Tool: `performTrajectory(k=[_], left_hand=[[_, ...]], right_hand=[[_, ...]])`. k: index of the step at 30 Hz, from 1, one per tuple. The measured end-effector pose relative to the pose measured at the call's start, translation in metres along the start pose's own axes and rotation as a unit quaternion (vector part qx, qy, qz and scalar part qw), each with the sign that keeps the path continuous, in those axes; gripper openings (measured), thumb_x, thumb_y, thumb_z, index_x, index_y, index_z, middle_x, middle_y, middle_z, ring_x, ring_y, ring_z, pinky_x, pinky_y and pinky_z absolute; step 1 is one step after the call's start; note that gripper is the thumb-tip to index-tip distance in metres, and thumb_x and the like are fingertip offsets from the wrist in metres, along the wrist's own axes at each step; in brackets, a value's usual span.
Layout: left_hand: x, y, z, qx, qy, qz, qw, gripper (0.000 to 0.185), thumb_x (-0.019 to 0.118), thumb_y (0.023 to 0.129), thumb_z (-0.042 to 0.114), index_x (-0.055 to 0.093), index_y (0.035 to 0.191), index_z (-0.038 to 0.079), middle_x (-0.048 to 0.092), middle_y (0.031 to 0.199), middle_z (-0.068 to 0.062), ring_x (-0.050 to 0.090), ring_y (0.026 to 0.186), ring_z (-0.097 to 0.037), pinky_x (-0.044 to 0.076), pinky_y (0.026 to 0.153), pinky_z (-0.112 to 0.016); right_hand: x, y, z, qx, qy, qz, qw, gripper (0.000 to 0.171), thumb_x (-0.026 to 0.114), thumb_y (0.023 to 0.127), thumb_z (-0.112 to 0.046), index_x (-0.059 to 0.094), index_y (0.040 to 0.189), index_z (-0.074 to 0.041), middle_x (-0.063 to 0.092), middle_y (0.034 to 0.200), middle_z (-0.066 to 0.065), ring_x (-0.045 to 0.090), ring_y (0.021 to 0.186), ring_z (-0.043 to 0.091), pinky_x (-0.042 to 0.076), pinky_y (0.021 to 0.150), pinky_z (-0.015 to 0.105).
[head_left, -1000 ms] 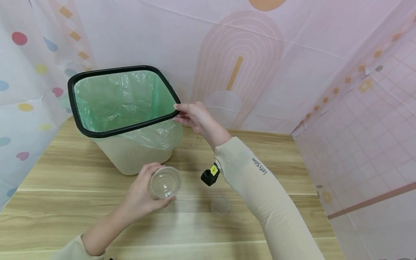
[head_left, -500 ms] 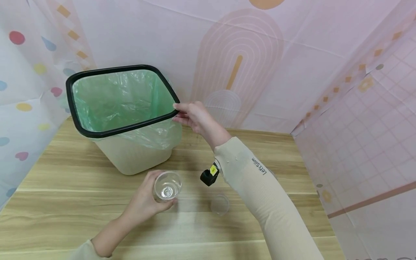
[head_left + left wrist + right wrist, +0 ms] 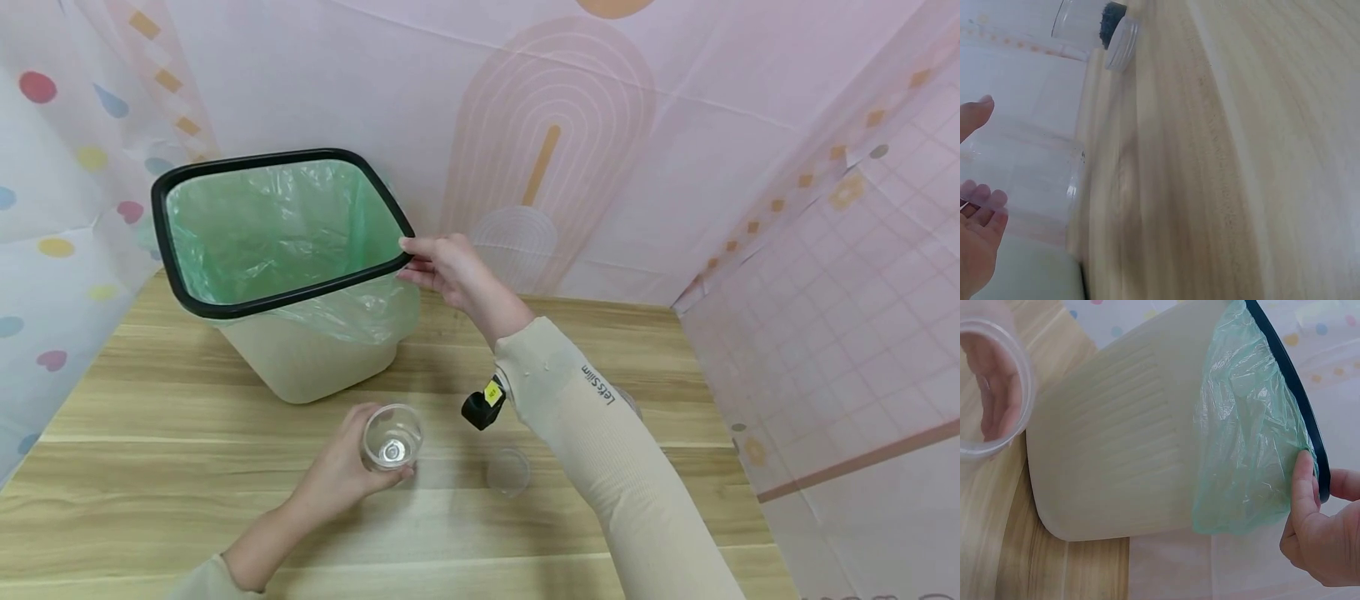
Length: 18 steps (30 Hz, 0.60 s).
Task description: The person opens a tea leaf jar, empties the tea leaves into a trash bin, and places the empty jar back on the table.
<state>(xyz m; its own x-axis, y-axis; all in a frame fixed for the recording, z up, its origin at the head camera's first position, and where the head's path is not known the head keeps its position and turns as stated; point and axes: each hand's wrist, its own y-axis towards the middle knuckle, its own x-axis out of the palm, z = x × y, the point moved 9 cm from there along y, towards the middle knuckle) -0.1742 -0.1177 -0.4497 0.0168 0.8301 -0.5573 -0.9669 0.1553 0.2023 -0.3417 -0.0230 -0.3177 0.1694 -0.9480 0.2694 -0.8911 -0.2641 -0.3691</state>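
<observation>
Left hand point(image 3: 337, 475) grips a clear plastic cup point(image 3: 392, 437), fingers curled round its side; cup held just above the wooden table point(image 3: 187, 492), mouth tipped up and toward the bin. In the left wrist view the cup point(image 3: 1029, 181) shows as a pale see-through wall between the thumb and fingertips point(image 3: 985, 200).

Right hand point(image 3: 450, 271) pinches the black rim point(image 3: 277, 158) of the waste bin point(image 3: 300, 358) at its near right corner, thumb on the outside, fingers behind. Right wrist view: thumb point(image 3: 1304, 481) lies against the green bin liner point(image 3: 1247, 444) where it folds over the rim; the bin's cream ribbed body point(image 3: 1116, 462) is tilted, its mouth leaning toward the person.

Cup sits in front of the bin's base, near it but not touching.

Farther out: a second small clear cup point(image 3: 507, 472) stands on the table to the right of the held one, beneath the right forearm's cream sleeve point(image 3: 600, 433). Pink patterned sheeting point(image 3: 675, 167) forms the backdrop behind and to both sides.
</observation>
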Motion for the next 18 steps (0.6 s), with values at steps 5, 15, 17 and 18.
performTrajectory(k=[5, 15, 17, 18], left_hand=[[0.005, -0.002, -0.003, -0.009, 0.004, -0.008, 0.9999, 0.083, 0.088, 0.058, 0.023, 0.047, 0.127, 0.003, 0.049, 0.125, -0.015, 0.051, 0.111, -0.037, 0.044, 0.091, -0.057], [0.014, -0.004, -0.011, -0.011, 0.009, -0.009, 0.9999, 0.084, 0.089, 0.056, 0.02, 0.047, 0.126, 0.0, 0.051, 0.124, -0.013, 0.055, 0.108, -0.034, 0.045, 0.091, -0.054], [0.015, -0.004, -0.013, -0.012, 0.007, -0.01, 0.9999, 0.084, 0.089, 0.055, 0.02, 0.047, 0.126, 0.001, 0.051, 0.124, -0.012, 0.055, 0.109, -0.033, 0.045, 0.092, -0.054], [0.016, -0.004, -0.014, -0.013, 0.005, -0.01, 0.9999, 0.084, 0.089, 0.055, 0.019, 0.047, 0.126, 0.001, 0.051, 0.124, -0.012, 0.055, 0.109, -0.033, 0.045, 0.092, -0.054]], right_hand=[[0.0, -0.001, -0.001, -0.01, 0.002, 0.001, 1.0, 0.012, 0.06, 0.087, 0.002, 0.057, 0.076, 0.003, 0.052, 0.066, 0.009, 0.051, 0.058, 0.014, 0.055, 0.056, 0.02], [0.001, -0.001, 0.0, -0.01, -0.006, -0.001, 1.0, 0.008, 0.059, 0.088, 0.0, 0.057, 0.081, 0.002, 0.053, 0.067, 0.008, 0.051, 0.058, 0.014, 0.055, 0.059, 0.02], [0.001, -0.001, 0.001, -0.011, -0.006, -0.003, 1.0, 0.009, 0.059, 0.089, 0.0, 0.057, 0.08, 0.002, 0.053, 0.067, 0.008, 0.051, 0.058, 0.014, 0.056, 0.06, 0.021], [0.001, -0.001, 0.0, -0.011, -0.006, -0.003, 1.0, 0.009, 0.059, 0.089, 0.0, 0.057, 0.08, 0.002, 0.053, 0.067, 0.008, 0.051, 0.058, 0.014, 0.056, 0.062, 0.022]])
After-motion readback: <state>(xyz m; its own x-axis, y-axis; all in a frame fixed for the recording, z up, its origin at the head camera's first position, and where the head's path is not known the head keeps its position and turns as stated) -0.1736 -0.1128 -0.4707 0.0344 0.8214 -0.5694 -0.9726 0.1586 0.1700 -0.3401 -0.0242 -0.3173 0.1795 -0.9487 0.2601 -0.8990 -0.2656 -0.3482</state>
